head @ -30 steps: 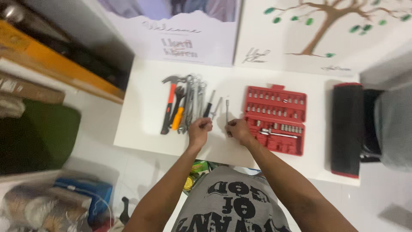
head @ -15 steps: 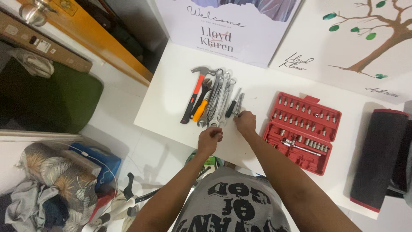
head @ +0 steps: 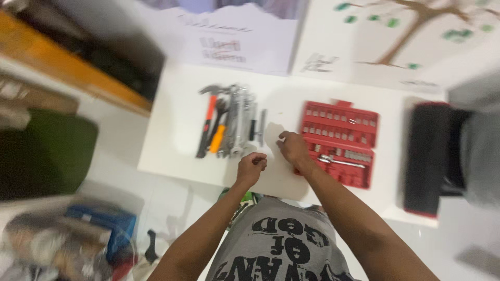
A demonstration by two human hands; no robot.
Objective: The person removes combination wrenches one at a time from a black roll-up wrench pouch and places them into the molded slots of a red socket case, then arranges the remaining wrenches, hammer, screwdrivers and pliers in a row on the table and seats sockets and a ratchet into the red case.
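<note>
The view is motion-blurred. A row of hand tools lies on a white board: a hammer with an orange and black handle, pliers, several metal wrenches and a thin dark driver at the right end. My left hand is curled into a fist just below the row, with nothing visible in it. My right hand rests on the board with bent fingers, between the thin driver and an open red socket set case. The blur hides whether its fingers hold anything.
A black and red roll-shaped case lies right of the red case. Printed white boards lean at the back. At left are an orange wooden plank, a dark green mat, and a blue box and bags on the floor.
The camera swung and blurred. My left hand stays below the tool row in a fist. My right hand has drawn back from the thin driver towards the red case.
</note>
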